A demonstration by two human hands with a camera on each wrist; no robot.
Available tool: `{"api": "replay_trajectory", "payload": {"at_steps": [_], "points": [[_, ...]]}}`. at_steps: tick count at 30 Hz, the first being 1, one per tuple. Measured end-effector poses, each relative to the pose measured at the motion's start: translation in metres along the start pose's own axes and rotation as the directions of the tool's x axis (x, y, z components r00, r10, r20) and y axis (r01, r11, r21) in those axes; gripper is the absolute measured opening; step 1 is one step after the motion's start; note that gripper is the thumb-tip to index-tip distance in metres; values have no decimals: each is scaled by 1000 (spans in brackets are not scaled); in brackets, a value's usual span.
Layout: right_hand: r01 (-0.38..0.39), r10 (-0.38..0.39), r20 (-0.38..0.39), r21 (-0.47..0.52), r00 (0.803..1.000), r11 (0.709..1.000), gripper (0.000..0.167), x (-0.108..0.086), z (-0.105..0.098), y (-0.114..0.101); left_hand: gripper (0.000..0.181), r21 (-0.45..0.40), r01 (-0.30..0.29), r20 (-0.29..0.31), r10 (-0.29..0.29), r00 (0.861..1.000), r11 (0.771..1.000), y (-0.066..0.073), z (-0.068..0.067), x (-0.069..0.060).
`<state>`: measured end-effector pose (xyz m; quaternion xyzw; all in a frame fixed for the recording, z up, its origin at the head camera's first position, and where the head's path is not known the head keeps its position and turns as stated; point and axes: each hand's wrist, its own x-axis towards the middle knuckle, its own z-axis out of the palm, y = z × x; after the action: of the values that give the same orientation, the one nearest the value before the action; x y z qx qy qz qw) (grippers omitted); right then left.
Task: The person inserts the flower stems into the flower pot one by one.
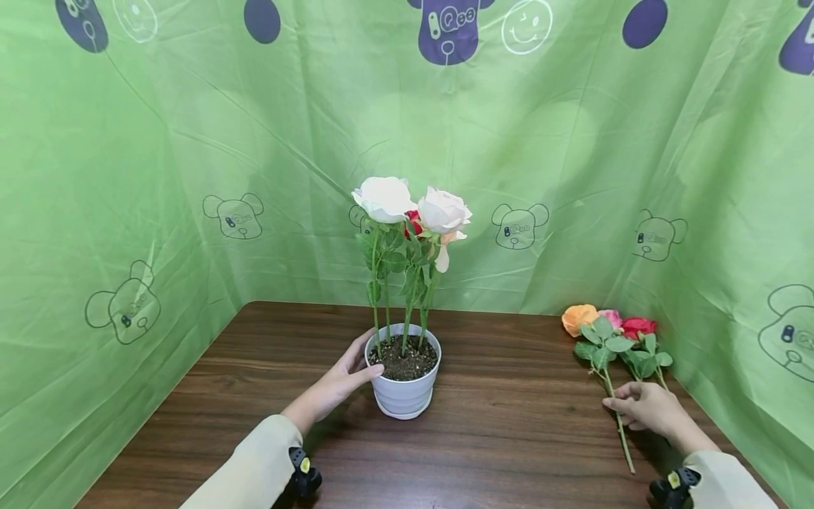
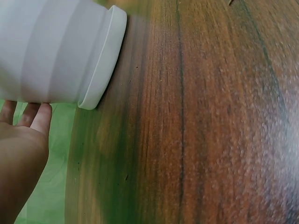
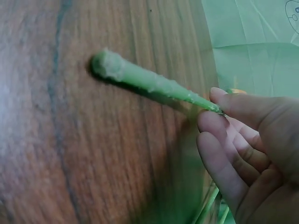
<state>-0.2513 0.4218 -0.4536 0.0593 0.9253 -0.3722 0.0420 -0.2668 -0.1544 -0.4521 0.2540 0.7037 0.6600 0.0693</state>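
Note:
A white ribbed pot [image 1: 405,396] filled with soil holds several upright roses: two white [image 1: 384,199], a red one [image 1: 413,223] and a pale peach one [image 1: 450,240]. My left hand [image 1: 340,382] rests round the pot's left side, thumb on the rim; in the left wrist view, fingers [image 2: 42,119] touch the pot wall [image 2: 51,51]. At the right, my right hand [image 1: 649,410] pinches the stem [image 1: 623,442] of the orange rose [image 1: 579,319] between thumb and fingers. In the right wrist view the stem's cut end [image 3: 106,65] points away from the hand [image 3: 252,154].
A pink rose [image 1: 610,317] and a red rose [image 1: 638,326] lie beside the orange one near the right edge of the brown wooden table [image 1: 509,452]. Green printed cloth [image 1: 305,127] hangs behind the table and on both sides.

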Motion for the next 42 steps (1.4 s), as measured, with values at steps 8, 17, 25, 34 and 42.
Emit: {"api": "replay_trajectory", "payload": {"at_steps": [8, 17, 25, 34, 42], "points": [[74, -73, -18, 25, 997, 997, 42, -6, -4, -10, 75, 2, 9, -5, -9, 1000, 1000, 0, 0, 0], [188, -187, -81, 5, 979, 982, 35, -8, -4, -25, 75, -3, 13, -9, -13, 1000, 1000, 0, 1, -1], [261, -275, -113, -130, 955, 957, 45, -7, -7, -48, 75, -1, 15, -8, -15, 1000, 1000, -1, 1, -1], [391, -421, -198, -176, 885, 904, 41, -2, 4, -74, 75, 9, 18, -7, -18, 1000, 1000, 0, 0, -1], [473, -471, -203, -39, 859, 880, 37, 2, 21, -102, 75, 14, 15, -1, -15, 1000, 1000, 1, -1, -1]]}}
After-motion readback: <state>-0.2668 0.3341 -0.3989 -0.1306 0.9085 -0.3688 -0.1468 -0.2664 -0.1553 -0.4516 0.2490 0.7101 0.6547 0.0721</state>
